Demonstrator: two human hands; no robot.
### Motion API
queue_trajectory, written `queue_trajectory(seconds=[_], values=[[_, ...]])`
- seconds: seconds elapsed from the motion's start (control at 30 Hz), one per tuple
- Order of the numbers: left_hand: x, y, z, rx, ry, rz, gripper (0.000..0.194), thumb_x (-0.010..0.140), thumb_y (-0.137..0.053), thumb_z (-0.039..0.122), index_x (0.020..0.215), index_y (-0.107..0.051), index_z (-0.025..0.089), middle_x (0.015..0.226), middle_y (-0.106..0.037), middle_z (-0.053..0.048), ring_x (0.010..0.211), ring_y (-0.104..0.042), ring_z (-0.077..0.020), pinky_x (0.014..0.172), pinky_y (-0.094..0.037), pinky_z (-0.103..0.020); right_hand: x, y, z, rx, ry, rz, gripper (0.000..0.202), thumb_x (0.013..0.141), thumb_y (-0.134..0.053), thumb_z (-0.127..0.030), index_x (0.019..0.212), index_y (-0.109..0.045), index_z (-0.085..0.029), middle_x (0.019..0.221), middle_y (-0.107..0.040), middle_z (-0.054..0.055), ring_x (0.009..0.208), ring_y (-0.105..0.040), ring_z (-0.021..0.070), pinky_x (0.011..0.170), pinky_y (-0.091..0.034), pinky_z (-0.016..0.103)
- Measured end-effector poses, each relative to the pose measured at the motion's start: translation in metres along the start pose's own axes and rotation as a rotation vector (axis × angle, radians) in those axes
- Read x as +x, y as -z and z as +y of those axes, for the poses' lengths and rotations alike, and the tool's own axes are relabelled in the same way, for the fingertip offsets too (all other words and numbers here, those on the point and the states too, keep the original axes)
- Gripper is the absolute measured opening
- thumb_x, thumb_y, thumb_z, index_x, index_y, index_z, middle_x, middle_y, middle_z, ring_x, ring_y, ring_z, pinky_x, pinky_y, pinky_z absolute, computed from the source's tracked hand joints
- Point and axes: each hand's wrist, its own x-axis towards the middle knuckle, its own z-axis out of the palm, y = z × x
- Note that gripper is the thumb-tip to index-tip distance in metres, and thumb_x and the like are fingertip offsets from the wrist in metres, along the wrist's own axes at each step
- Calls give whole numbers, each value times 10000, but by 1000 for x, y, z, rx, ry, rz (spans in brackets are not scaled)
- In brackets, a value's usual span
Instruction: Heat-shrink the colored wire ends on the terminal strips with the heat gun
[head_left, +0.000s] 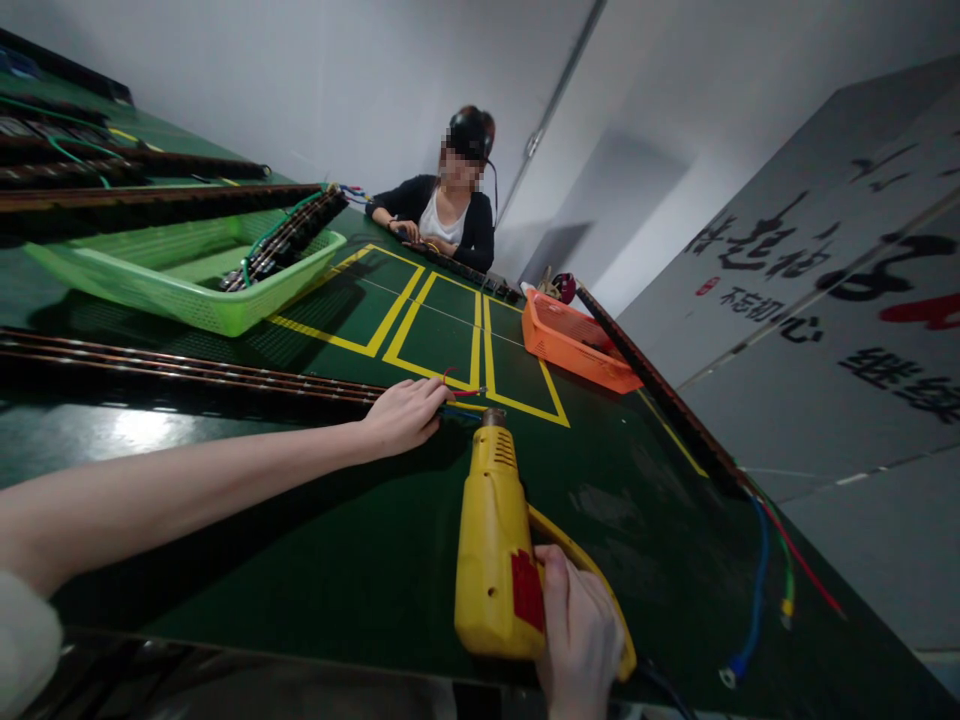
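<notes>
My right hand [581,625] is wrapped round the handle of a yellow heat gun [491,540], which points away from me. Its metal nozzle [493,417] is at the ends of several coloured wires, a red wire [466,393] among them. My left hand [407,415] is closed over the end of a long dark strip assembly [187,375] with copper-coloured lines, where these wires come out. The fingers hide the spot where the wires join the strip. Whether the nozzle touches the wires, I cannot tell.
A green basket [225,318] stands at the left with strip assemblies on and in it. An orange basket [577,360] is at the right, beside a long strip [660,390] with loose wires [763,570]. Yellow tape [431,360] marks the green table. Across it sits a person [450,215].
</notes>
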Motion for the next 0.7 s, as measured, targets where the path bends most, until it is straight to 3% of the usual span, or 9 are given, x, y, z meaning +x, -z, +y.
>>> queue_trajectory(seconds=[0.13, 0.43, 0.7], values=[[0, -2, 0, 0, 6, 9, 284, 835, -438, 219, 1114, -475, 182, 1100, -558, -74, 1005, -550, -212, 838, -419, -327, 0, -3, -12, -23, 2, 25, 403, 958, -302, -312, 835, -653, -157, 728, -683, 35, 657, -590, 149, 655, -392, 264], [2, -1, 1, 6, 16, -4, 287, 845, -461, 276, 1094, -487, 136, 1108, -562, -109, 979, -565, -231, 840, -431, -345, 1, -12, -65, -6, 19, 44, 367, 953, -307, -280, 767, -610, -191, 683, -633, 11, 631, -534, 146, 632, -340, 266], [2, 0, 0, -5, 7, -9, 298, 848, -461, 285, 1101, -484, 129, 1104, -562, -118, 969, -569, -235, 839, -433, -349, -2, -16, -61, 26, -22, 23, 330, 950, -319, -290, 798, -600, -208, 716, -604, 12, 681, -519, 154, 662, -322, 275]])
